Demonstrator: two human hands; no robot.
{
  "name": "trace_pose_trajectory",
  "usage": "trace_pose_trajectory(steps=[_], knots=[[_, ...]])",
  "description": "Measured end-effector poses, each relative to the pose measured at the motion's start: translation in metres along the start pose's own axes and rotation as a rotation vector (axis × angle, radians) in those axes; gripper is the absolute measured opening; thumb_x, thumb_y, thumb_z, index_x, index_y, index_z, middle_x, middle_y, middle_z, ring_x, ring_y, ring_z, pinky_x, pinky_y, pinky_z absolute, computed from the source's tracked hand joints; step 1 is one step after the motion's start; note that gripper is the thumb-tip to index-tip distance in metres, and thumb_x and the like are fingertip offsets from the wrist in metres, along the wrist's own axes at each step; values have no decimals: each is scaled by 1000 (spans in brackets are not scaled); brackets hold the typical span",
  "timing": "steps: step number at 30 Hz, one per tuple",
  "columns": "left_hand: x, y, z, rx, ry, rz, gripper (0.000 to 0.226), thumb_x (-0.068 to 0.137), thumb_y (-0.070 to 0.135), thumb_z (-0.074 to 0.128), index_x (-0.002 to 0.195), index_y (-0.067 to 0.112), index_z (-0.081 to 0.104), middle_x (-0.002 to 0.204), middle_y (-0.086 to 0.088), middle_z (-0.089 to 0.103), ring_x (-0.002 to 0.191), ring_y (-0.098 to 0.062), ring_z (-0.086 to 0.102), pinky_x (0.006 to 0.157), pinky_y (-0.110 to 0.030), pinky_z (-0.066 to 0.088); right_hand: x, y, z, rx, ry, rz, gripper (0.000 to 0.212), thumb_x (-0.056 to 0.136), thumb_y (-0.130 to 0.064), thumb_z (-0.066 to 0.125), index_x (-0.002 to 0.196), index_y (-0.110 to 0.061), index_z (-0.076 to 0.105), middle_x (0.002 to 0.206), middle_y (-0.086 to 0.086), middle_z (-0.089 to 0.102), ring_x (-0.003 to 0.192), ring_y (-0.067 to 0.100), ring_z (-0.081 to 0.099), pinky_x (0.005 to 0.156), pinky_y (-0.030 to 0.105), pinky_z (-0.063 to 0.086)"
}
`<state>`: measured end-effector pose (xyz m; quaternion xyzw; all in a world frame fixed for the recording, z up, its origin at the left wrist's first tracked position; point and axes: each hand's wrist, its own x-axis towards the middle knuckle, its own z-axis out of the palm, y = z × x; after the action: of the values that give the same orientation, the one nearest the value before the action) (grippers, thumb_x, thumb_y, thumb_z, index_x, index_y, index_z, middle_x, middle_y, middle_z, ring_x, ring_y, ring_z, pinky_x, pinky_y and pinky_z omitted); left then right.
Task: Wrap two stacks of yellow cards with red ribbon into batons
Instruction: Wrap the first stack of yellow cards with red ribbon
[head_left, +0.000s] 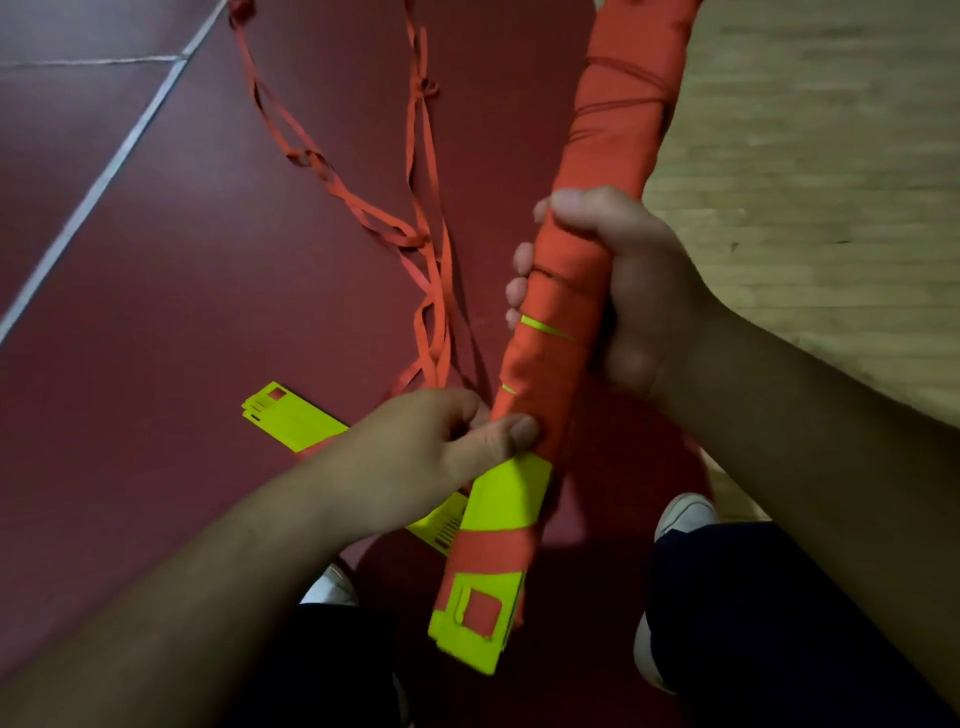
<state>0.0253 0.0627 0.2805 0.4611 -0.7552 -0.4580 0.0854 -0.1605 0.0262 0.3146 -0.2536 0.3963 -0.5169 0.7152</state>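
- Baton (613, 130): long and tilted, its top leaning away to the upper right and out of frame, its lower end near the knees. It is held in the air above the floor.
- Wrap covers most of the baton. Thin dark thread crosses it near the top and again at the grip. Two yellow slivers show through below the grip.
- Lower end is part bare: yellow card with one red band across it and a square cut-out at the tip.
- Right hand (618, 291): closed round the baton's middle, thumb on top, fingertips showing past the left edge. This hand covers that stretch of wrap.
- Left hand (436, 452): fingers curled tight, thumb tip against the baton's left edge where the wrap ends. It pinches the ribbon (415, 234) there. The pinch itself is partly hidden by the knuckles.
- Ribbon otherwise loose: several strands trail over the floor from the top of frame, knotted and looped in places. They run down and in behind the left hand.
- Cards (291, 415): a second yellow stack flat on the floor, left of the baton and unwrapped. The left wrist crosses over it, so only the two ends show.
- Mat (156, 338): dark red, under the ribbon and cards, with a white line (104, 176) running diagonally at left.
- Wood floor (805, 156): pale, to the right of the baton.
- Shoes (685, 512): white, one at each side below the forearms, with dark trousers (753, 597) beside them.
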Motion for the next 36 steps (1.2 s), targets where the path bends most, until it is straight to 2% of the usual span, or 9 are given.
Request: trace_pose_trajectory(steps=[3, 12, 17, 19, 21, 25, 29, 32, 36], knots=[[0, 0, 1, 180, 74, 5, 62, 82, 83, 34, 61, 25, 43, 52, 19, 49, 49, -1, 45, 51, -25, 32, 8, 6, 1, -114, 180, -32, 11, 91, -25, 62, 84, -16, 59, 67, 8, 63, 58, 24, 63, 65, 38, 53], [-7, 13, 16, 357, 142, -39, 59, 57, 91, 43, 72, 35, 50, 60, 9, 53, 59, -6, 51, 52, -29, 33, 13, 20, 5, -320, 370, -156, 29, 85, -35, 71, 83, -7, 63, 68, 13, 67, 60, 28, 68, 54, 36, 55], [-6, 13, 10, 3, 31, 68, 21, 75, 64, 65, 80, 45, 57, 71, 20, 63, 68, 6, 59, 63, -24, 43, 5, 15, 6, -111, 148, -161, 22, 92, -28, 64, 100, -8, 61, 88, 15, 67, 76, 30, 68, 71, 42, 58], [-9, 16, 5, -112, -4, 133, 12, 80, 51, 72, 81, 46, 61, 75, 24, 65, 72, 7, 60, 67, -22, 46, 1, 9, 4, -14, 7, -93, 22, 92, -35, 58, 90, -16, 71, 88, 12, 69, 76, 26, 69, 73, 39, 59], [-9, 15, 2, -149, 4, 157, 21, 78, 56, 73, 84, 37, 64, 78, 16, 67, 76, -3, 64, 71, -30, 51, -2, 5, 3, -10, -64, -66, 34, 91, -36, 56, 69, -19, 74, 76, 6, 63, 65, 20, 61, 67, 34, 55], [-6, 13, -7, -52, -48, 99, 71, 64, 82, 62, 90, 16, 66, 82, -3, 69, 80, -22, 67, 75, -46, 54, -2, 2, 4, 103, -112, -71, 16, 92, -31, 49, 99, -16, 50, 74, 4, 54, 59, 17, 52, 59, 33, 50], [-7, 19, -10, 89, -54, 17, 64, 57, 85, 56, 79, 25, 63, 65, 2, 59, 59, -9, 55, 58, -31, 45, 1, 7, 1, 98, -139, -40, 16, 87, -30, 52, 96, -17, 52, 73, 4, 53, 58, 18, 52, 59, 33, 50], [-10, 18, -11, 100, -81, -17, 52, 54, 83, 59, 76, 36, 62, 62, 15, 60, 58, 2, 54, 55, -20, 40, 2, 12, 2, 18, -176, 11, 28, 85, -32, 52, 66, -19, 68, 68, 4, 54, 56, 18, 53, 61, 33, 49], [-10, 14, -9, 92, -79, 32, 48, 61, 75, 66, 87, 35, 65, 80, 11, 70, 73, -4, 64, 69, -36, 52, 1, 16, 7, -17, -186, 3, 14, 81, -29, 55, 80, -16, 60, 70, 4, 55, 56, 18, 53, 58, 33, 51]])
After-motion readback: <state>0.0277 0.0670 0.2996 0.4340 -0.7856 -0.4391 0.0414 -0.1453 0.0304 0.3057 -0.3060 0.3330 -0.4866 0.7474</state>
